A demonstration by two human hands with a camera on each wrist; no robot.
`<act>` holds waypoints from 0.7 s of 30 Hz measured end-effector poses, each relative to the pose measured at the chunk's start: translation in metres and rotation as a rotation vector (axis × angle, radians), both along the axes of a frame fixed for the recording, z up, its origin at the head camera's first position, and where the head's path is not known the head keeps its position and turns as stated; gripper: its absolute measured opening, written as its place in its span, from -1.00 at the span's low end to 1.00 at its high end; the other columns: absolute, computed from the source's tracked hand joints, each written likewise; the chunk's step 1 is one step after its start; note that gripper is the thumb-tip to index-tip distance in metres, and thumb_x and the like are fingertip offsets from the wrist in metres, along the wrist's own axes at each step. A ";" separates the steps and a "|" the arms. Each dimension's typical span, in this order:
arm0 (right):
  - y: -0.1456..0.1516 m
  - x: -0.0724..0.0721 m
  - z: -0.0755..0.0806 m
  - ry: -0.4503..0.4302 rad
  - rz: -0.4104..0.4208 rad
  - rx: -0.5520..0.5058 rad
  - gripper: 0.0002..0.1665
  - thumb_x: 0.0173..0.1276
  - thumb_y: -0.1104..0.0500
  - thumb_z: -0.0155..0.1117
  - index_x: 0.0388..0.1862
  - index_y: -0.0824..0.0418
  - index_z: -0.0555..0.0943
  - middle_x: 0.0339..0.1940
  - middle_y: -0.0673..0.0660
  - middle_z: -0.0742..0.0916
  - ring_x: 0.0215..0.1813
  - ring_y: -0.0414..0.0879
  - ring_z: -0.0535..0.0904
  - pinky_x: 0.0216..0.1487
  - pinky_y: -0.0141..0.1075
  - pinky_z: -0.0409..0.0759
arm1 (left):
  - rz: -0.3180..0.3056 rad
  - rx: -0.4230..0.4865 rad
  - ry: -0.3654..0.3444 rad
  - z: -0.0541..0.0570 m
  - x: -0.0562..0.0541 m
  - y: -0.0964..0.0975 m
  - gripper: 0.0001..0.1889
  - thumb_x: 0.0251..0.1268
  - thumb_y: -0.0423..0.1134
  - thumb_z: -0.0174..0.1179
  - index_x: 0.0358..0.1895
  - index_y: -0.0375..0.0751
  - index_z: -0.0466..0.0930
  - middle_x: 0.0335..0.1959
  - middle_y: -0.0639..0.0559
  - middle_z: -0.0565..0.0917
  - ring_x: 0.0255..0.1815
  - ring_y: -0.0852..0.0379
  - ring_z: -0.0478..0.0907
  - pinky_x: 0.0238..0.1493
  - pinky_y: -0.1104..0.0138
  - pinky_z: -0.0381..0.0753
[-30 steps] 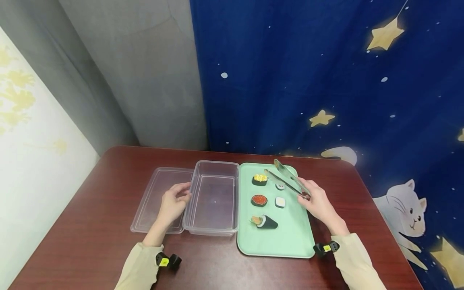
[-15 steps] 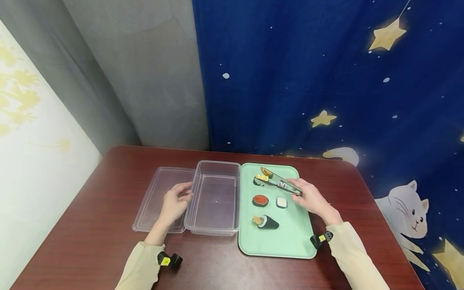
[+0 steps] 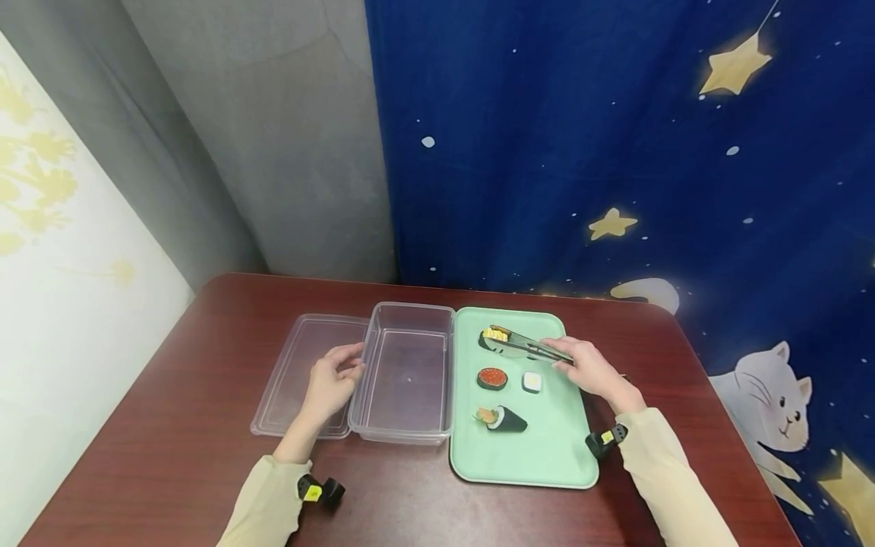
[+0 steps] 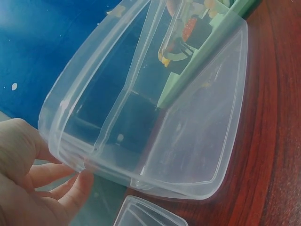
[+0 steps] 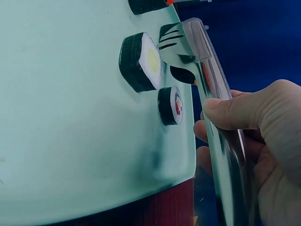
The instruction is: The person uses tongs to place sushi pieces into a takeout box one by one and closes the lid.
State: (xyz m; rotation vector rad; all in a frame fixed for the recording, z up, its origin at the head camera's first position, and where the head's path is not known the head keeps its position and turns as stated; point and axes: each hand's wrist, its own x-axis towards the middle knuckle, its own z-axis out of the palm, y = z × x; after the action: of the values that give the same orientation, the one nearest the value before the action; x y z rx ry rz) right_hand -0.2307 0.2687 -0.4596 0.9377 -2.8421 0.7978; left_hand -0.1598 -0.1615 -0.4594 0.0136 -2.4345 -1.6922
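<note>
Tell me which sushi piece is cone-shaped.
The dark cone nearest the front of the tray, orange filling at its left end; it tapers to a point, unlike the others.

Left sleeve (image 3: 263, 505), right sleeve (image 3: 673, 475): long, plain, pale cream. Left wrist unit (image 3: 331, 492), right wrist unit (image 3: 597, 445): black, compact, blocky housing. Yellow label (image 3: 312, 493) on each; marking too small to read.

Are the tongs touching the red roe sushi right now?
Apart: the head view shows a strip of green tray between the tongs and the red roe sushi.
</note>
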 end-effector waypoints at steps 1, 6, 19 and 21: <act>0.000 -0.001 -0.001 -0.005 -0.001 -0.001 -0.46 0.14 0.47 0.27 0.16 0.37 0.51 0.03 0.29 0.63 0.03 0.14 0.55 -0.11 -0.02 0.59 | 0.001 0.001 0.001 0.000 0.000 0.000 -0.62 0.14 -0.60 0.13 0.08 -0.53 0.50 0.01 -0.34 0.53 -0.04 -0.18 0.54 -0.03 0.42 0.64; 0.002 -0.002 -0.002 -0.007 -0.004 -0.018 -0.46 0.14 0.47 0.27 0.16 0.37 0.51 0.03 0.29 0.63 0.02 0.14 0.55 -0.15 -0.06 0.59 | -0.003 0.010 0.004 -0.001 0.000 0.000 -0.62 0.13 -0.60 0.12 0.07 -0.53 0.50 0.01 -0.34 0.53 -0.04 -0.18 0.54 -0.05 0.44 0.64; -0.004 0.004 0.018 0.029 0.024 -0.035 -0.48 0.11 0.48 0.29 0.12 0.42 0.53 -0.02 0.32 0.64 -0.10 0.08 0.56 -0.30 -0.17 0.57 | 0.000 -0.003 0.005 -0.004 -0.002 -0.001 -0.61 0.09 -0.62 0.14 0.05 -0.58 0.49 0.01 -0.35 0.52 -0.05 -0.20 0.55 -0.05 0.42 0.65; -0.004 0.004 0.020 0.017 0.018 -0.032 -0.48 0.12 0.48 0.29 0.13 0.41 0.52 -0.01 0.32 0.64 -0.06 0.10 0.56 -0.27 -0.14 0.58 | 0.000 0.001 0.004 -0.004 -0.002 -0.001 -0.61 0.08 -0.63 0.14 0.05 -0.57 0.50 0.01 -0.35 0.52 -0.05 -0.20 0.55 -0.05 0.42 0.65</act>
State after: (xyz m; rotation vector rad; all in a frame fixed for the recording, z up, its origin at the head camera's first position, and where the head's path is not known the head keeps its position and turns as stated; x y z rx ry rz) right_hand -0.2262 0.2648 -0.4393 0.9622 -2.8013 0.8303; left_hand -0.1619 -0.1629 -0.4630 0.0108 -2.4309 -1.6913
